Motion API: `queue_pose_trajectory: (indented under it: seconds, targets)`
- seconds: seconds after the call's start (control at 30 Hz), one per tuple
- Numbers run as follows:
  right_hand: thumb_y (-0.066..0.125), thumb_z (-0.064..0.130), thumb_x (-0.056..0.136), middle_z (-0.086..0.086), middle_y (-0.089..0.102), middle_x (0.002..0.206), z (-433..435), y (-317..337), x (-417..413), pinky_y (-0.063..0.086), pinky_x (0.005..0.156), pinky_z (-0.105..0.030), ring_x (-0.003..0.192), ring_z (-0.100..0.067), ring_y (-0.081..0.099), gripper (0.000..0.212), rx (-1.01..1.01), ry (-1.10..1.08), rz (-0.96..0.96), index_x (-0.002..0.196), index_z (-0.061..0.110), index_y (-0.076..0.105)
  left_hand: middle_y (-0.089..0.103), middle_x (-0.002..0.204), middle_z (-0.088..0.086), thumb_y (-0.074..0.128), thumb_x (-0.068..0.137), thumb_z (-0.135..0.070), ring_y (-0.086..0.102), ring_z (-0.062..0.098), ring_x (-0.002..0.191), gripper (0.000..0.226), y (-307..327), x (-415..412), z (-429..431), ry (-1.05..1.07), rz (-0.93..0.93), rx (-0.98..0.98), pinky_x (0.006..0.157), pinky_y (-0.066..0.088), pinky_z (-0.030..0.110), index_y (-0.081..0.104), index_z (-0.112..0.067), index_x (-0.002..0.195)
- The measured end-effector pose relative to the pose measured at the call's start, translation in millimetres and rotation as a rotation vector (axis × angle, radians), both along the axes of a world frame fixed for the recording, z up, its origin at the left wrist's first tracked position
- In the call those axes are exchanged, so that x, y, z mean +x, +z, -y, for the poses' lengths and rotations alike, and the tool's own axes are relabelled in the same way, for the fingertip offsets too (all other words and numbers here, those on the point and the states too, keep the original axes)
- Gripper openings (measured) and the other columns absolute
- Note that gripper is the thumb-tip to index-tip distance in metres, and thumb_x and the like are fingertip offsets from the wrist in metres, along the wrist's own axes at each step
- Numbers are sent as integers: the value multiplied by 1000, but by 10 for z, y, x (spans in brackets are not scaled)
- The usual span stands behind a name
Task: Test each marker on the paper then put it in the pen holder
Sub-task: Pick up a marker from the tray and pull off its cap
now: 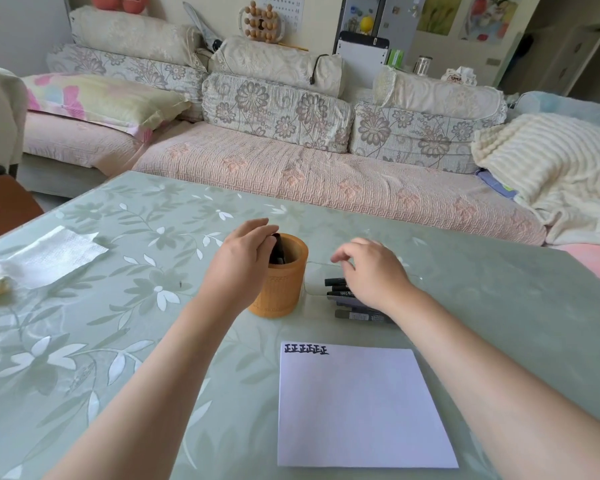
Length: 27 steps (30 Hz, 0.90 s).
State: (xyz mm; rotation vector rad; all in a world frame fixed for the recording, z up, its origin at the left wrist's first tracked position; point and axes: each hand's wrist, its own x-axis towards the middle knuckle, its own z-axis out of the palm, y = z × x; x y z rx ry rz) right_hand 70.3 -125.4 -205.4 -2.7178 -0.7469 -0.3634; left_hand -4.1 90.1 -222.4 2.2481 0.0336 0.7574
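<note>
A living room, with a long sofa [326, 174] under pale floral cushions running behind the holder. In front of it stands a desk [136, 306] with a green leaf-patterned top.

The paper [357, 410] lies nearer the person than the holder, slightly to its right. It is blank except for a short row of black marks [306, 349] in its top left corner, so several tests look done. A white tissue [52, 256] lies well to the left of the holder.

The holder [284, 289], a round tan cup, stands upright and already has dark markers inside. Just to its right sits a clear tray [312, 271], partly hidden, with several black markers [340, 289] lying flat in it; these look untested, so a good part of the job remains.

The left hand [243, 261] is over the holder's mouth, fingers curled round the top of a black marker [277, 249] that stands in the cup, apparently being put away. The right hand [374, 275] hovers over the tray, fingers loosely bent, with nothing visible in them, likely about to take the next marker.
</note>
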Motion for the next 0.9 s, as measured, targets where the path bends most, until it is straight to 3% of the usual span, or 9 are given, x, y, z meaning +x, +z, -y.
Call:
queue_pose_trajectory:
  seconds: [0.1, 0.2, 0.33, 0.43, 0.5, 0.57, 0.7, 0.9]
  targets:
    - [50, 19, 95, 5, 64, 121, 237, -65, 75, 39, 100, -36, 118, -22, 50, 29, -232, -79, -21, 114, 30, 68, 44, 145, -4, 40, 101, -29, 37, 17, 133, 37, 1, -8, 38, -15, -45, 6, 110, 29, 30, 55, -22, 134]
    - [49, 21, 95, 4, 60, 128, 363, -117, 90, 35, 102, -36, 122, -23, 47, 32, -320, -101, -49, 122, 32, 64, 43, 144, -1, 46, 98, -31, 33, 19, 133, 36, 26, -63, 73, 28, 52, 162, 108, 26, 32, 55, -22, 132]
    - [48, 24, 97, 1, 57, 130, 379, -149, 112, 33, 103, -38, 124, -25, 45, 35, -378, -114, -26, 128, 34, 60, 55, 117, -5, 49, 93, -30, 47, 21, 106, 26, 87, -267, 222, 10, 258, 281, 89, 39, 34, 64, -22, 112]
    - [51, 27, 97, 1, 58, 127, 375, -181, 126, 34, 104, -38, 124, -25, 47, 31, -313, -66, -109, 125, 35, 62, 59, 100, -6, 54, 91, -22, 51, 22, 89, 16, 50, -396, 326, -33, 348, 464, 76, 37, 34, 68, -20, 100]
    - [53, 30, 97, 1, 60, 122, 365, -192, 126, 40, 100, -37, 119, -24, 52, 27, -224, -29, -193, 119, 34, 67, 58, 96, -7, 55, 90, -24, 52, 19, 86, 15, -59, -426, 339, -164, 261, 431, 75, 41, 34, 67, -21, 98]
    - [55, 32, 96, 1, 61, 117, 336, -190, 123, 43, 97, -36, 114, -23, 55, 24, -179, 6, -259, 114, 33, 70, 56, 98, -10, 53, 90, -37, 52, 12, 91, 20, -225, -455, 322, -296, 53, 337, 78, 46, 32, 64, -26, 103]
    - [60, 32, 93, 2, 66, 112, 260, -138, 157, 44, 90, -31, 108, -21, 57, 23, -204, 29, -306, 113, 32, 72, 47, 113, -19, 44, 82, -67, 41, 4, 107, 54, -569, -510, 284, -330, -241, 475, 95, 40, 27, 56, -34, 122]
    - [70, 30, 85, 8, 67, 94, 145, -83, 212, 50, 85, -30, 95, -18, 60, 20, -253, -4, -332, 104, 32, 75, 42, 121, -18, 46, 78, -70, 35, 6, 112, 59, -725, -554, 336, -322, -287, 532, 102, 32, 28, 51, -38, 127]
